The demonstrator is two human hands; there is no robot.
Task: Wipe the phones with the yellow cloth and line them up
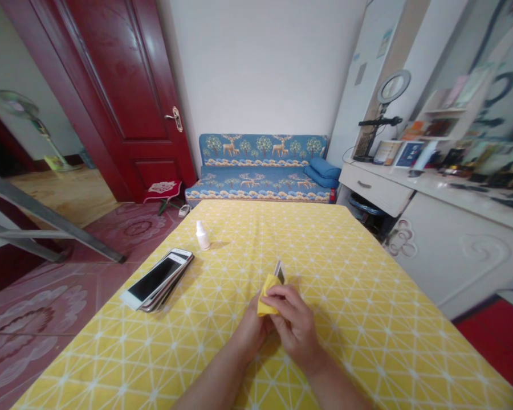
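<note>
My left hand point(255, 324) is closed around a phone point(279, 270), which is held tilted above the table and seen nearly edge-on. Most of the phone is hidden behind the cloth and my fingers. Pinched in the fingers of my right hand point(297, 322) is a yellow cloth point(268, 293), pressed against the phone. To the left lies a stack of several phones point(158, 279), a white one with a dark screen on top. Just beyond the stack stands a small white spray bottle point(202, 236).
A yellow patterned tablecloth point(222, 353) covers the table. Past its far edge is a blue sofa point(256, 176). On the right stands a white dresser point(380, 185) crowded with bottles and a ring light point(394, 87). A red stool point(162, 191) and metal ladder legs point(51, 210) are at left.
</note>
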